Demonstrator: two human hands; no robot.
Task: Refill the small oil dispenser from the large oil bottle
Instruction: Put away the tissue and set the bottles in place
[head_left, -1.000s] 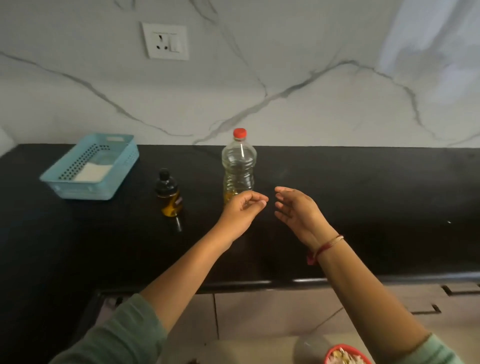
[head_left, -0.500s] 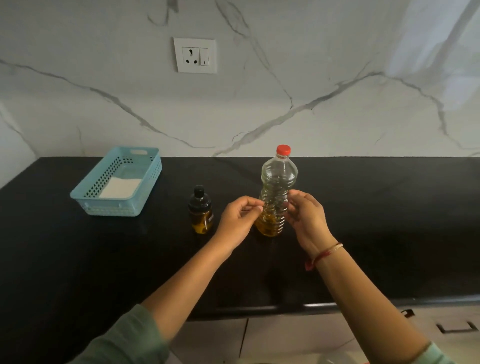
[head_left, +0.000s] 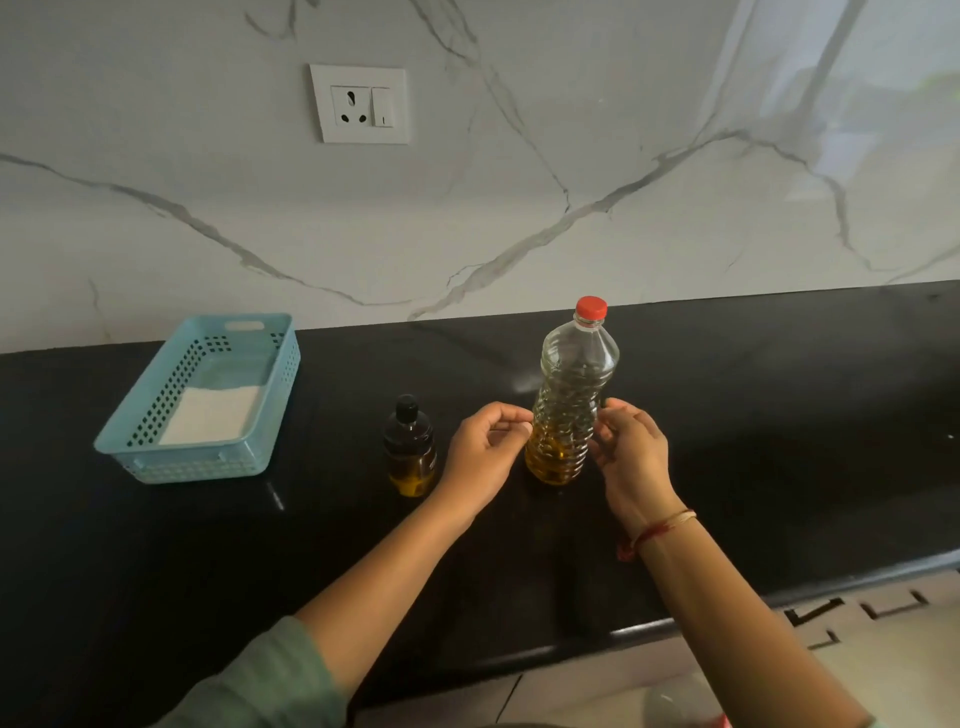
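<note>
The large oil bottle (head_left: 576, 384) stands capped on the desk (head_left: 156, 571). The right hand (head_left: 631, 457) curls its grip round the ribbed side, likely to lift it. The left hand (head_left: 485, 449), fingers curled, touches the opposite side; whether it has hold cannot be determined.

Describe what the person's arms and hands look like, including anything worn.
The left hand and right hand are bare, without gloves. A muted green sleeve covers the upper left arm, leaving the forearm uncovered. The right wrist carries a red thread and a thin pale bangle.
</note>
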